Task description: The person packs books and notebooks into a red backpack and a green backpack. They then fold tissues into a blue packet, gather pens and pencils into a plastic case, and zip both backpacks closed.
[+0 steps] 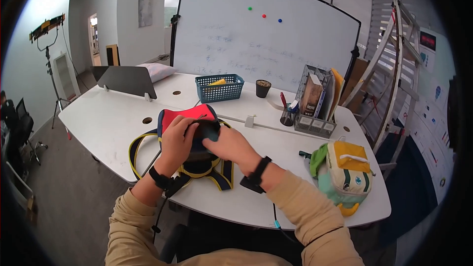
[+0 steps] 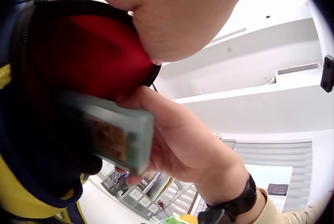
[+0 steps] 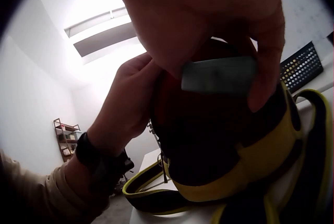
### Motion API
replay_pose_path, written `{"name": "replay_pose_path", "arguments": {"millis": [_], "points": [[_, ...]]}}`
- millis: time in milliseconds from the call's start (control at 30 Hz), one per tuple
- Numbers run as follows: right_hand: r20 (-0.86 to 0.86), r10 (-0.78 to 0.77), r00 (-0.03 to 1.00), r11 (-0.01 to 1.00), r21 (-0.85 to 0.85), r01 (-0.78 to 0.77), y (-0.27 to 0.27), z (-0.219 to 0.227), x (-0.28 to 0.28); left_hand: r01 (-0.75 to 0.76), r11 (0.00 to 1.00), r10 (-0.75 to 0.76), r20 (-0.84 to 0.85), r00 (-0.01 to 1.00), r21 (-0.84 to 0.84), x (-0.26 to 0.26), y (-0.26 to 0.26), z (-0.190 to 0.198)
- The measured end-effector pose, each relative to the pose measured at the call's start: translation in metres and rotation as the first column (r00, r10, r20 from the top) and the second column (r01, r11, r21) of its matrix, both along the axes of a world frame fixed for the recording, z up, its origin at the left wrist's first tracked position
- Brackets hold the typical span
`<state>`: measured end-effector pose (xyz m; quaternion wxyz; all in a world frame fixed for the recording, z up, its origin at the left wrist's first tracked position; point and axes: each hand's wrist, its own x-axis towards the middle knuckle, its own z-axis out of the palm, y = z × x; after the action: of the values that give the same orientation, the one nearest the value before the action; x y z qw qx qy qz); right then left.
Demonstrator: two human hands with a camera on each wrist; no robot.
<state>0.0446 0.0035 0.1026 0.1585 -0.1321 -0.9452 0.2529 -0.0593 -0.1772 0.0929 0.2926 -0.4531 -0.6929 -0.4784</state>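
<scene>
A small red and navy backpack (image 1: 185, 112) with yellow-edged straps lies on the white table, its zipped mouth held open. My left hand (image 1: 177, 144) pinches the rim of that opening, as the left wrist view shows. With my right hand (image 1: 234, 147) I grip a flat, translucent greenish box (image 2: 112, 132) between thumb and fingers. A brownish picture shows through the box's side. Its far end is inside the backpack's mouth, against the dark inner wall, and the red lining (image 2: 99, 46) is visible above it.
On the table (image 1: 276, 167), a cream, green and yellow backpack (image 1: 347, 170) stands at the right. Farther back are a blue basket (image 1: 220, 88), a small plant pot (image 1: 263, 88), a pen holder (image 1: 287, 116) and a grey file rack (image 1: 315, 124). A whiteboard (image 1: 266, 34) stands behind.
</scene>
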Motion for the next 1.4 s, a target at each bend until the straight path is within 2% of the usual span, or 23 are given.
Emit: {"name": "replay_pose_path", "arguments": {"millis": [33,133,233,367,400,467,500,533,567,633,700,733,767,833,933,1033,1133,1200,1233,1267,1300,1367,1400], "points": [[-0.095,0.011,0.995,0.982,0.191,0.007,0.003,-0.016,-0.021,0.000,1.000,-0.001,-0.015,1.000,-0.007,0.001,0.000,-0.001],[-0.104,0.011,0.995,0.901,0.433,0.036,-0.010,-0.016,-0.053,-0.005,0.999,0.004,-0.029,1.000,-0.036,0.006,0.001,-0.001],[-0.268,-0.045,0.962,0.868,0.467,0.171,-0.013,-0.041,-0.074,0.053,0.993,-0.052,0.013,0.999,-0.103,0.003,-0.002,-0.010],[-0.435,0.161,0.886,0.838,0.535,0.110,0.011,-0.099,-0.097,0.073,0.985,-0.078,-0.022,0.997,-0.156,0.010,-0.018,-0.014],[-0.352,0.159,0.922,0.837,0.543,0.063,0.009,-0.093,-0.086,0.081,0.988,-0.082,0.001,0.997,-0.135,0.011,-0.023,-0.016],[-0.341,0.176,0.923,0.896,0.444,-0.007,0.009,-0.089,-0.064,0.080,0.993,-0.076,0.050,0.996,-0.084,0.011,-0.041,-0.024],[-0.369,0.191,0.910,0.903,0.429,-0.016,0.007,-0.087,-0.052,0.007,0.998,-0.003,0.065,0.998,-0.063,0.011,-0.049,-0.030],[-0.291,0.236,0.927,0.878,0.473,-0.075,0.010,-0.089,-0.046,-0.071,0.996,0.075,0.083,0.994,-0.044,0.010,-0.058,-0.036],[-0.269,0.181,0.946,0.905,0.421,-0.054,0.002,-0.078,-0.030,-0.152,0.988,0.154,0.102,0.983,-0.027,0.010,-0.068,-0.043],[-0.102,0.165,0.981,0.875,0.473,-0.098,-0.010,-0.062,-0.008,-0.323,0.943,0.327,0.041,0.944,-0.086,-0.001,-0.088,-0.074],[-0.025,0.162,0.987,0.872,0.471,-0.131,-0.024,-0.048,0.008,-0.304,0.946,0.322,0.208,0.924,-0.117,0.005,-0.099,-0.093],[0.012,0.156,0.988,0.871,0.471,-0.143,-0.030,-0.041,0.015,-0.224,0.958,0.274,0.349,0.896,-0.177,0.005,-0.104,-0.101],[0.077,0.167,0.983,0.905,0.383,-0.183,-0.039,-0.032,0.021,-0.148,0.960,0.238,0.417,0.877,-0.237,0.006,-0.108,-0.105],[0.201,0.196,0.960,0.953,0.190,-0.235,-0.053,-0.019,0.030,-0.063,0.979,0.151,0.488,0.859,-0.193,0.013,-0.104,-0.109],[0.120,0.314,0.942,0.946,0.048,-0.322,-0.065,-0.028,0.028,-0.054,0.983,0.124,0.425,0.897,-0.173,0.026,-0.093,-0.097],[0.053,0.367,0.929,0.925,-0.130,-0.358,-0.075,-0.031,0.022,-0.058,0.974,0.148,0.423,0.894,-0.220,0.020,-0.089,-0.105],[0.048,0.366,0.929,0.910,-0.229,-0.347,-0.079,-0.032,0.019,-0.003,0.978,0.119,0.551,0.826,-0.207,0.020,-0.089,-0.105],[0.057,0.366,0.929,0.898,-0.283,-0.337,-0.083,-0.037,0.021,0.188,0.982,-0.126,0.779,0.614,0.011,0.014,-0.089,-0.109],[0.013,0.371,0.929,0.909,-0.212,-0.360,-0.084,-0.046,0.022,0.251,0.958,-0.246,0.848,0.470,0.139,0.018,-0.087,-0.101],[-0.030,0.378,0.925,0.915,-0.140,-0.378,-0.085,-0.058,0.022,0.285,0.942,-0.262,0.920,0.291,0.178,0.027,-0.088,-0.091],[-0.073,0.388,0.919,0.917,-0.069,-0.392,-0.088,-0.061,0.023,0.222,0.968,-0.199,0.903,0.380,0.120,0.028,-0.086,-0.086],[-0.024,0.342,0.939,0.937,-0.065,-0.343,-0.096,-0.063,0.023,0.074,0.997,-0.052,0.843,0.536,0.014,0.029,-0.084,-0.080],[-0.042,0.324,0.945,0.945,-0.032,-0.326,-0.100,-0.064,0.025,0.016,0.999,0.018,0.692,0.722,-0.042,0.007,-0.089,-0.096]]}}
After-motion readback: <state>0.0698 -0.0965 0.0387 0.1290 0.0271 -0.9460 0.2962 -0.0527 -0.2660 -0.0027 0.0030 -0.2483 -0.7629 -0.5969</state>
